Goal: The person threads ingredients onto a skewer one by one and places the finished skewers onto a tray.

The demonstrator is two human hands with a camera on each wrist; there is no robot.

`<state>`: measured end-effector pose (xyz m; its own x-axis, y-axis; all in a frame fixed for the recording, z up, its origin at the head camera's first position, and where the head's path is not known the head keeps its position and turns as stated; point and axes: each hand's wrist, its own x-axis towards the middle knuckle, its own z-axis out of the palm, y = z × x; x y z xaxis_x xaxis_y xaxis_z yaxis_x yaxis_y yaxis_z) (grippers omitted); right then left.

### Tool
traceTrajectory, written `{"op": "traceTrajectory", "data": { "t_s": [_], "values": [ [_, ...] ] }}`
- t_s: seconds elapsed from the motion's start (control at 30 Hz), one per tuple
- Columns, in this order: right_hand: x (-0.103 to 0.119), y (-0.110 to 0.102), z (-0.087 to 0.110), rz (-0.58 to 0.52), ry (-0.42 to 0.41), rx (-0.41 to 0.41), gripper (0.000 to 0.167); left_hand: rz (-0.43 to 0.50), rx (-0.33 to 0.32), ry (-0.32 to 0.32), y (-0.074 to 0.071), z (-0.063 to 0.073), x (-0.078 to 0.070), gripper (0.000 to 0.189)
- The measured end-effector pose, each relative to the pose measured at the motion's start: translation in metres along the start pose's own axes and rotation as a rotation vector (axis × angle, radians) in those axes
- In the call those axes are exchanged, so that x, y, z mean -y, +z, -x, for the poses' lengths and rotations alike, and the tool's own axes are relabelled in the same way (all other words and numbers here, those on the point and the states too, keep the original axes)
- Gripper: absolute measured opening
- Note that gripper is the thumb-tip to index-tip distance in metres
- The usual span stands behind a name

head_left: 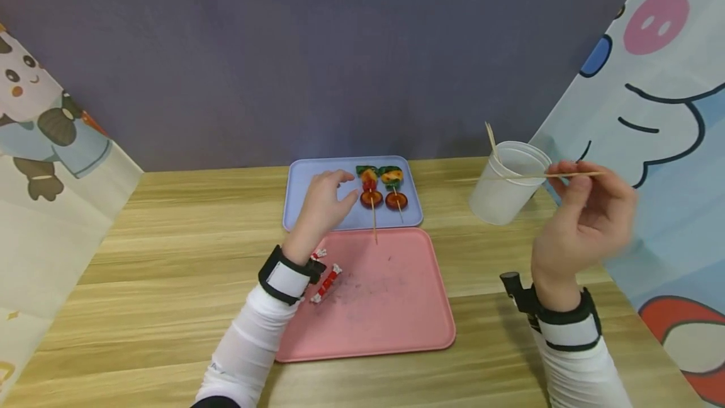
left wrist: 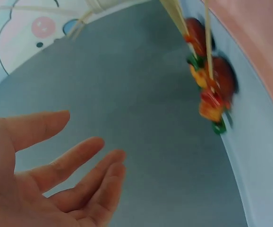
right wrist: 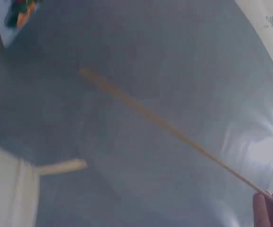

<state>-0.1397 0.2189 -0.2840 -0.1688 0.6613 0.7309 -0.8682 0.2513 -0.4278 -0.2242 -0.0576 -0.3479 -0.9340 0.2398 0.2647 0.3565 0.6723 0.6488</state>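
Observation:
Between thumb and fingers my right hand (head_left: 589,219) pinches a thin wooden skewer (head_left: 529,175), which points left across the cup. In the right wrist view the skewer (right wrist: 169,127) runs up and left from the fingertips. My left hand (head_left: 325,197) hovers at the blue tray (head_left: 300,181), thumb and fingers spread apart, holding nothing. To the right of its fingers two loaded skewers (head_left: 371,199) lie on that tray, carrying green, yellow, red and brown round pieces. The left wrist view shows the left hand (left wrist: 75,179) with a bare palm.
A white plastic cup (head_left: 501,197) with more skewers (head_left: 491,140) in it stands at the back right. In front of the blue tray lies a pink tray (head_left: 391,294) with red-and-white wrapped pieces (head_left: 326,283) on its left side. A grey wall (head_left: 340,62) rises behind the wooden table (head_left: 187,257).

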Motion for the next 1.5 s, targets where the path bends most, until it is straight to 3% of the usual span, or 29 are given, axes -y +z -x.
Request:
{"op": "traceTrajectory", "data": {
  "t_s": [0.27,0.47,0.6,0.7,0.93,1.1,1.27,1.4,1.5],
  "values": [
    [-0.027,-0.002,0.025,-0.134,0.307,0.219,0.013,0.075,-0.053,0.177,0.019,0.007,-0.029,0.026],
    [-0.039,-0.003,0.050,-0.153,0.556,0.350,0.016,0.083,-0.023,0.285,0.033,0.013,-0.043,0.023],
    [-0.041,-0.002,0.063,-0.162,0.722,0.377,0.015,0.076,0.039,0.287,0.043,0.017,-0.048,0.023],
    [-0.043,0.000,0.070,-0.163,0.790,0.373,0.013,0.038,0.085,0.266,0.050,0.020,-0.050,0.020],
    [-0.042,0.002,0.076,-0.158,0.807,0.381,0.014,0.023,0.085,0.211,0.054,0.024,-0.051,0.014],
    [-0.043,0.001,0.075,-0.139,0.778,0.425,0.027,0.068,0.068,0.201,0.053,0.024,-0.050,0.013],
    [-0.047,-0.007,0.072,-0.051,0.689,0.546,0.034,0.224,-0.060,0.194,0.049,0.023,-0.047,0.011],
    [-0.049,-0.019,0.074,0.096,0.576,0.725,0.031,0.386,-0.155,0.170,0.045,0.023,-0.045,0.010],
    [-0.050,-0.028,0.077,0.174,0.523,0.840,0.031,0.525,-0.182,0.138,0.041,0.022,-0.045,0.009]
  ]
}}
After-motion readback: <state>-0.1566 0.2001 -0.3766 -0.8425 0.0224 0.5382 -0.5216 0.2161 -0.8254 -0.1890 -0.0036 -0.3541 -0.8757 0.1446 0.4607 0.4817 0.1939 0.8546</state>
